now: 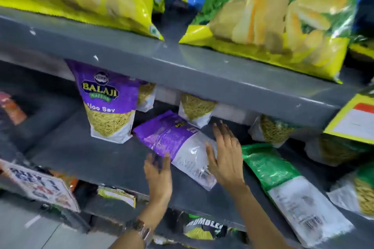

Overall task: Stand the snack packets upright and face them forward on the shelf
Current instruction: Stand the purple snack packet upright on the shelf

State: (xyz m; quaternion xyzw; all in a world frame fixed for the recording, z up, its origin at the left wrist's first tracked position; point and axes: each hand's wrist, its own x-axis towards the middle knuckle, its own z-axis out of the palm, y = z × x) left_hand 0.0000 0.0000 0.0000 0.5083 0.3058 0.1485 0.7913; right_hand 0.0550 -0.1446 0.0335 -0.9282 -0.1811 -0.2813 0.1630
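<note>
A purple and white snack packet [174, 143] lies flat, back side up, on the grey middle shelf [105, 159]. My left hand [158, 172] is at its near left edge with fingers spread, touching it. My right hand [224, 153] rests spread on its right side. To the left stands an upright purple Aloo Sev packet [107, 105], front facing out. A green and white packet [283, 186] lies flat, back up, to the right. Other sev packets [195, 110] stand further back under the upper shelf.
The upper shelf edge [202, 70] hangs low over the work area, carrying big yellow chip bags [269, 22]. A yellow price tag [352, 119] sticks out at right, a white sign [40, 188] at lower left. More sev packets [271, 129] stand at right.
</note>
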